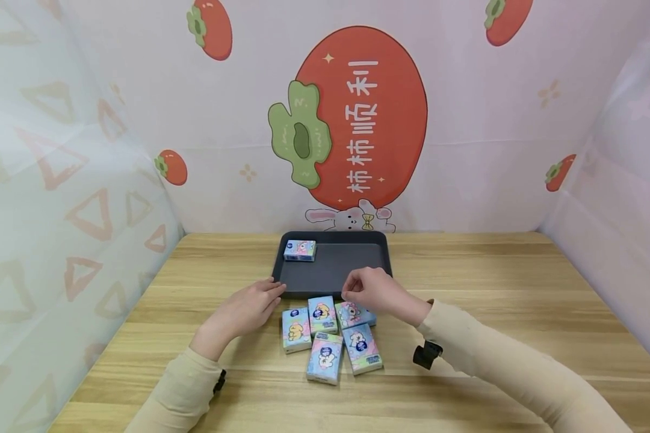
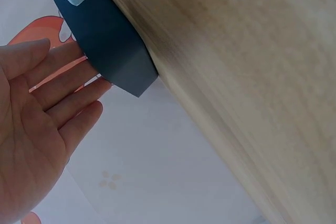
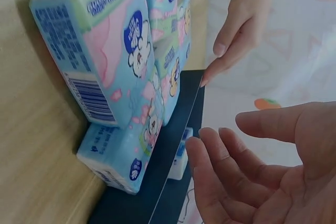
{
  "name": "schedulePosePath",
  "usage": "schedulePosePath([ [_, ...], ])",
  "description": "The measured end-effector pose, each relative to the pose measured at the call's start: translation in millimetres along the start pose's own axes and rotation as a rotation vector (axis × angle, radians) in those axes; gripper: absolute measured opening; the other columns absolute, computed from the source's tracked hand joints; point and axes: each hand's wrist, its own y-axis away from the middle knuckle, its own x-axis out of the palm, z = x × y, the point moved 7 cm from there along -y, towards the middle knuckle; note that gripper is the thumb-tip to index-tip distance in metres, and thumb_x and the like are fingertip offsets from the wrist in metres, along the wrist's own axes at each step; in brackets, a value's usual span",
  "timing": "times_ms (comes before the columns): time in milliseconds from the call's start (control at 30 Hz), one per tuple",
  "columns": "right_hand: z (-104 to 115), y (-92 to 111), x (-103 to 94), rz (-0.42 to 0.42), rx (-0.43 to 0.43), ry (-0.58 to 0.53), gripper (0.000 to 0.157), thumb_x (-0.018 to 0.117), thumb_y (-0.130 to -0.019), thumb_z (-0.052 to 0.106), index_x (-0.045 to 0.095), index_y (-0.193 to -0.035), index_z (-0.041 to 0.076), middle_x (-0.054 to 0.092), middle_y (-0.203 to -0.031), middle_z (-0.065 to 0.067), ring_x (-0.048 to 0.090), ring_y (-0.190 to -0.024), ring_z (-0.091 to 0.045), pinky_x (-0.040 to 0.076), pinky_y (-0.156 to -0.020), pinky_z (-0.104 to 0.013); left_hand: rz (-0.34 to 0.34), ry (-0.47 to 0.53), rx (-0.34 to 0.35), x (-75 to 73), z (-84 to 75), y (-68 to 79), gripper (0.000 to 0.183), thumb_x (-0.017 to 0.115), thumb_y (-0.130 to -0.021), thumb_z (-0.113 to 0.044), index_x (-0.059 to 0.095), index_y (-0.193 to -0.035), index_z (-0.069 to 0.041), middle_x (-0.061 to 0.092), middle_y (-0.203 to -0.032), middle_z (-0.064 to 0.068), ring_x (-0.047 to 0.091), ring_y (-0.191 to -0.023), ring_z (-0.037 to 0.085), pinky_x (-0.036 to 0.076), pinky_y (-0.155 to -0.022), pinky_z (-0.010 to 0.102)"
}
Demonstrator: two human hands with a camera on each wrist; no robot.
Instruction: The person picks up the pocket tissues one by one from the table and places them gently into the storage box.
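A dark grey tray (image 1: 352, 252) lies at the back of the table, with one small blue-and-pink tissue pack (image 1: 300, 250) in its far left corner. My left hand (image 1: 253, 305) rests its straight fingertips on the tray's near left corner. Over the near right edge of the tray hovers my right hand (image 1: 376, 291), its fingers loosely bent with nothing between them in the right wrist view. Beneath it a tissue pack (image 1: 353, 313) lies close against the tray's front, partly covered by the hand. Several more packs, including a tissue pack (image 1: 325, 359) nearest me, lie beside it.
The wooden table (image 1: 493, 282) spreads to both sides of the tray. A printed cloth wall (image 1: 466, 120) with persimmon pictures rises directly behind it, and cloth sides stand at left and right.
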Motion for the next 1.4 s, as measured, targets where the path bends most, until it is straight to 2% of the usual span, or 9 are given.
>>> schedulePosePath([
  [400, -6, 23, 2.4, -0.008, -0.033, 0.033, 0.005, 0.070, -0.086, 0.019, 0.068, -0.084, 0.015, 0.060, -0.071, 0.006, 0.052, -0.065, -0.010, 0.046, -0.056, -0.022, -0.011, 0.003, -0.008, 0.8, 1.0, 0.3, 0.035, 0.049, -0.099, -0.020, 0.059, -0.129, -0.004, 0.056, -0.133, 0.017, 0.051, -0.126, 0.033, 0.045, -0.102, 0.048],
  [600, -14, 32, 6.8, -0.002, -0.016, 0.049, 0.007, 0.072, -0.084, 0.020, 0.067, -0.081, 0.016, 0.060, -0.071, 0.007, 0.053, -0.065, -0.009, 0.045, -0.057, -0.022, -0.009, -0.004, -0.007, 0.7, 0.3, 0.7, 0.035, 0.049, -0.099, -0.020, 0.059, -0.129, -0.004, 0.056, -0.132, 0.017, 0.051, -0.125, 0.032, 0.045, -0.102, 0.048],
  [833, -17, 42, 11.3, 0.001, -0.078, 0.075, 0.007, 0.072, -0.084, 0.019, 0.069, -0.081, 0.013, 0.061, -0.068, 0.008, 0.053, -0.061, -0.006, 0.045, -0.054, -0.021, -0.020, 0.000, 0.006, -3.0, -0.9, 0.6, 0.034, 0.050, -0.098, -0.018, 0.059, -0.127, -0.002, 0.057, -0.131, 0.018, 0.051, -0.126, 0.034, 0.045, -0.102, 0.049],
  [1233, -20, 55, 18.3, 0.029, 0.004, 0.104, 0.022, 0.077, -0.078, 0.022, 0.067, -0.089, 0.007, 0.064, -0.074, 0.005, 0.056, -0.066, -0.007, 0.050, -0.060, -0.024, -0.016, -0.005, 0.007, -1.0, -0.1, -0.9, 0.034, 0.050, -0.099, -0.018, 0.059, -0.128, -0.002, 0.057, -0.131, 0.018, 0.051, -0.126, 0.033, 0.045, -0.103, 0.048],
  [1400, -21, 57, 20.6, 0.037, 0.030, 0.127, 0.029, 0.081, -0.073, 0.025, 0.065, -0.091, 0.009, 0.062, -0.073, 0.007, 0.056, -0.067, -0.006, 0.050, -0.062, -0.026, -0.013, -0.005, 0.009, -1.7, -0.2, -1.3, 0.034, 0.050, -0.099, -0.018, 0.059, -0.127, -0.003, 0.057, -0.131, 0.018, 0.052, -0.125, 0.033, 0.045, -0.103, 0.048],
])
